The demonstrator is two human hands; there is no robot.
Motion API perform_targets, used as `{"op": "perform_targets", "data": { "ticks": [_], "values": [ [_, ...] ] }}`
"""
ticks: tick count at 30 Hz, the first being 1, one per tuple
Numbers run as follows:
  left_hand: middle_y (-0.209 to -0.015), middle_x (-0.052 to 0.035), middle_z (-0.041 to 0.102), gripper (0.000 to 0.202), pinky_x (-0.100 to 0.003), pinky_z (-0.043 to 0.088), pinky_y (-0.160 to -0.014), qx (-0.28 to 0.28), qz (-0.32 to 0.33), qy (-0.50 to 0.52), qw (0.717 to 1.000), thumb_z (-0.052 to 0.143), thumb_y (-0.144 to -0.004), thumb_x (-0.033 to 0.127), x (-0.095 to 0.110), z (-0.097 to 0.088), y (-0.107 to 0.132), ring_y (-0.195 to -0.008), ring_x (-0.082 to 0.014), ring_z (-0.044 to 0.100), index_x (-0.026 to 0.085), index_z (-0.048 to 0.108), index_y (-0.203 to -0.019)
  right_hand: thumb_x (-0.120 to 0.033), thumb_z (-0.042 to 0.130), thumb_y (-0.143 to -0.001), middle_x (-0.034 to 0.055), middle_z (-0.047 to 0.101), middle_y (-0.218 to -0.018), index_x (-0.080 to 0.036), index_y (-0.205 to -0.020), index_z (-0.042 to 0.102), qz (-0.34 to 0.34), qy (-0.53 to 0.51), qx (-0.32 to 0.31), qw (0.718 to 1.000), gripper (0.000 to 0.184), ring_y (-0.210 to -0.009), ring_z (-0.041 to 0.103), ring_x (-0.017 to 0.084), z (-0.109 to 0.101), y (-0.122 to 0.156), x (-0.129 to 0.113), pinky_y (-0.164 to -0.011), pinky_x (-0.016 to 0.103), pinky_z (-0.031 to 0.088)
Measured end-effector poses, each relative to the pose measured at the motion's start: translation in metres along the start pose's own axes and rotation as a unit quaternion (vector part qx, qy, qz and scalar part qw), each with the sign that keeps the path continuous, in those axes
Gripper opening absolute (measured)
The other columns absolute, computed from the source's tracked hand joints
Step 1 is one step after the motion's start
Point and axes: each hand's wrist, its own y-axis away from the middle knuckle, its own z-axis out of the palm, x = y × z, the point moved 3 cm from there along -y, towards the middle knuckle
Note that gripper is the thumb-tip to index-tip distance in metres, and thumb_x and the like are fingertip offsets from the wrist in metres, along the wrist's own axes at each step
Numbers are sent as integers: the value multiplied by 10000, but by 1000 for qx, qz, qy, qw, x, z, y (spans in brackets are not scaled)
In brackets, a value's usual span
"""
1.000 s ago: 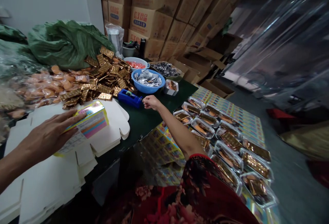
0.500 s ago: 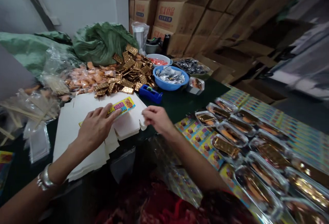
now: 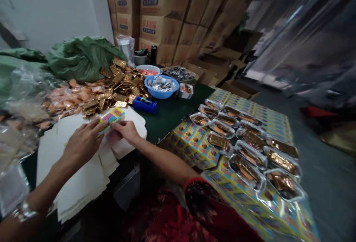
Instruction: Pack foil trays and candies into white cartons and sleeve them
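Observation:
A small yellow printed carton (image 3: 114,114) is tilted up over a stack of flat white card blanks (image 3: 75,175). My left hand (image 3: 85,140) grips its left part, fingers along the printed face. My right hand (image 3: 126,131) is closed at the near side of the carton, thumb and fingers pinched on its edge; the fingertips are partly hidden. Just behind lies a blue tape dispenser (image 3: 145,105).
Gold-wrapped bars (image 3: 122,86) and orange wrapped pieces (image 3: 69,95) are heaped behind, near a blue bowl of silver sachets (image 3: 161,86). At right, filled clear trays (image 3: 246,169) rest on rows of printed boxes (image 3: 191,138). Stacked cardboard cartons (image 3: 158,27) stand at the back.
My right hand has moved in to the carton and now pinches its edge; before, it was apart to the right. The carton is tilted up more. The view has turned right.

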Motion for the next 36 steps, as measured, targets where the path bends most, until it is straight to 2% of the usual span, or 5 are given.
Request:
{"op": "perform_targets", "data": {
  "ticks": [5, 9, 16, 29, 36],
  "values": [
    [-1442, -162, 530, 529, -490, 522, -924, -41, -21, 28, 999, 258, -1013, 339, -18, 4, -8, -1102, -353, 627, 130, 529, -1415, -422, 857, -631, -21, 552, -544, -243, -519, 545, -64, 278, 19, 958, 377, -681, 599, 201, -24, -39, 0, -584, 291, 437],
    [-1456, -142, 518, 579, -495, 504, -957, -46, -37, 41, 997, 194, -1012, 394, -25, 9, -10, -1121, -355, 614, 146, 503, -1434, -208, 839, -678, 57, 672, -850, -208, -690, 559, -64, 455, 135, 878, 280, -1061, 600, 286, -109, -61, -38, -872, 327, 468],
    [-1487, -139, 483, 635, -497, 488, -967, -58, -41, 46, 996, 140, -1005, 437, -31, 16, -10, -1147, -371, 588, 139, 464, -1463, -540, 627, -882, 138, 645, -1131, -161, -823, 669, 108, 323, 152, 928, 386, -1075, 581, 276, -231, -110, -82, -846, 407, 527],
    [-1480, -162, 489, 579, -479, 467, -1003, -67, -45, 37, 996, 190, -1009, 376, -24, 12, -11, -1169, -353, 592, 133, 470, -1455, -405, 719, -815, 104, 620, -807, -129, -589, 565, 124, 229, 130, 956, 389, -893, 552, 243, -216, -125, -79, -798, 609, 538],
    [-1471, -164, 502, 595, -475, 465, -1019, -61, -53, 65, 995, 207, -994, 411, -33, 14, -12, -1204, -352, 584, 133, 511, -1423, -283, 608, -840, 9, 614, -707, -162, -639, 525, 75, 171, 132, 974, 249, -727, 586, 124, -227, -85, -76, -770, 368, 572]
  ]
}}
